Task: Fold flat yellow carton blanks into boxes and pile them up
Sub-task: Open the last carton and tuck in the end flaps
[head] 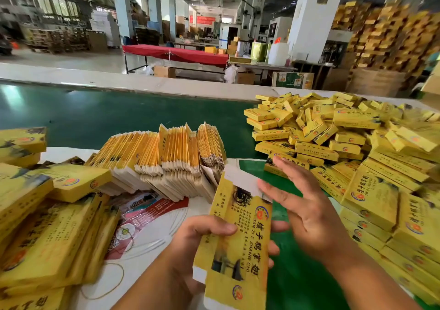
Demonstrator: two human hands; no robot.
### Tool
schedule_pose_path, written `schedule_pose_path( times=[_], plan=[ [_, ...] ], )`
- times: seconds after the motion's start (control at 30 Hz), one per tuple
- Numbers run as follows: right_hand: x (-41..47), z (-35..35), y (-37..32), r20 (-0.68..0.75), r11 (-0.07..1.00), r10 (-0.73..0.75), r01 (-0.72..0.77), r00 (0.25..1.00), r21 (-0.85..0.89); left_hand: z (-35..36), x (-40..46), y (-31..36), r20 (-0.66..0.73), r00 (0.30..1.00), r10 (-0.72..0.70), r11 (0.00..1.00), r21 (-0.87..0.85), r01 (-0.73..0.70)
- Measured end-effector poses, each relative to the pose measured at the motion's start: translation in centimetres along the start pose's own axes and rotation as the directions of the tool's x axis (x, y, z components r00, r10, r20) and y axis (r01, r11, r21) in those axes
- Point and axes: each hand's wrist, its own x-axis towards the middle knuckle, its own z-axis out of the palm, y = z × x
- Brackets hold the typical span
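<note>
At the centre foreground, the left hand [202, 243] forms the grip on a yellow carton [238, 243]: thumb curled over the printed front face, fingertips emerging past its right edge. The carton is thin glossy card, a long rectangle held upright and tilted slightly right, with bare white flaps projecting at top and bottom. Just right of the grip, the right hand [307, 205] is spread, fingers straight and holding nothing, one fingertip meeting the carton's upper white flap. Beyond the grip, flat blanks [166, 157] stand on edge in fanned bundles, their yellow edges and white flap ends forming a ribbed block. Right of the grip, a loose heap of folded boxes [345, 143] lies on the green desk [95, 114], the boxes crossing at all angles. Left of the grip, larger yellow packs [47, 226] lie stacked on a printed white sheet [147, 217], with rubber bands [114, 283] lying on it nearest the forearm.
</note>
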Motion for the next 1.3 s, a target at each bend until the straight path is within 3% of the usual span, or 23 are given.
schedule_pose_path(
  times=[0.03,0.1,0.23,0.4,0.47,0.53,0.63,0.7,0.73,0.77,0.83,0.87,0.9,0.93,0.97,1.03,1.2,1.3],
  plan=[
    [-0.3,0.1,0.2,-0.025,0.994,0.071,-0.069,0.997,0.082,-0.1,0.6,-0.6,0.053,0.996,0.077,0.992,0.092,-0.082],
    [-0.6,-0.1,-0.5,0.001,0.95,0.205,-0.199,0.979,0.239,0.0,2.0,-0.6,-0.003,0.98,0.198,0.978,0.066,-0.197],
    [-1.3,0.0,-2.8,0.128,0.896,0.25,-0.279,0.96,0.345,-0.5,3.4,-1.2,0.105,0.969,0.222,0.952,0.193,-0.238],
    [-1.4,0.0,-4.0,0.181,0.843,0.254,-0.309,0.95,0.439,-0.5,6.0,-0.5,-0.126,0.905,0.406,0.906,0.188,-0.38],
    [-1.4,-0.3,-4.3,0.216,0.755,0.272,-0.347,0.938,0.556,-1.4,6.2,-0.8,-0.015,0.931,0.364,0.9,0.264,-0.347],
    [-1.4,-0.4,-4.5,0.289,0.639,0.304,-0.419,0.908,0.645,-1.8,6.1,-1.5,0.095,0.975,0.2,0.93,0.295,-0.219],
    [-1.4,0.0,-4.2,0.371,0.604,0.311,-0.484,0.875,0.633,-2.3,5.4,-1.9,0.121,0.99,0.075,0.956,0.274,-0.106],
    [-1.4,0.1,-4.0,0.419,0.567,0.307,-0.517,0.855,0.641,-1.3,5.3,-1.5,0.078,0.992,0.104,0.921,0.369,-0.125],
    [-1.3,0.1,-3.9,0.439,0.536,0.31,-0.536,0.844,0.653,-1.0,4.3,-1.9,0.113,0.979,0.172,0.878,0.433,-0.204],
    [-1.3,0.0,-3.7,0.45,0.509,0.312,-0.547,0.837,0.665,-1.0,2.6,-2.5,0.098,0.955,0.279,0.913,0.282,-0.296],
    [-1.3,-0.2,-3.4,0.451,0.474,0.315,-0.55,0.835,0.688,-0.9,2.5,-2.2,0.104,0.987,0.12,0.954,0.262,-0.144],
    [-1.2,-0.3,-3.3,0.452,0.451,0.319,-0.553,0.833,0.701,-0.8,3.0,-1.7,0.073,0.99,0.117,0.939,0.315,-0.134],
    [-1.2,-0.4,-3.2,0.455,0.433,0.321,-0.556,0.83,0.709,0.2,3.8,-1.2,0.101,0.982,0.158,0.955,0.239,-0.178],
    [-1.2,-0.4,-3.1,0.457,0.422,0.326,-0.56,0.828,0.713,-0.2,4.2,-1.2,0.291,0.942,0.169,0.976,0.082,-0.2],
    [-1.2,-0.4,-3.1,0.458,0.415,0.33,-0.563,0.825,0.715,-0.3,4.7,-1.0,0.332,0.924,0.188,0.97,0.086,-0.228],
    [-1.3,-0.3,-3.0,0.446,0.39,0.341,-0.557,0.827,0.734,-1.0,4.8,-1.5,0.192,0.97,0.149,0.973,0.145,-0.178],
    [-1.2,-0.2,-2.9,0.421,0.249,0.345,-0.514,0.839,0.821,-0.8,3.3,-2.1,0.19,0.969,0.155,0.977,0.114,-0.179],
    [-1.3,0.0,-3.1,0.391,0.283,0.434,-0.535,0.812,0.796,-0.8,3.2,-1.8,0.186,0.956,0.228,0.965,0.089,-0.247]
  ],
)
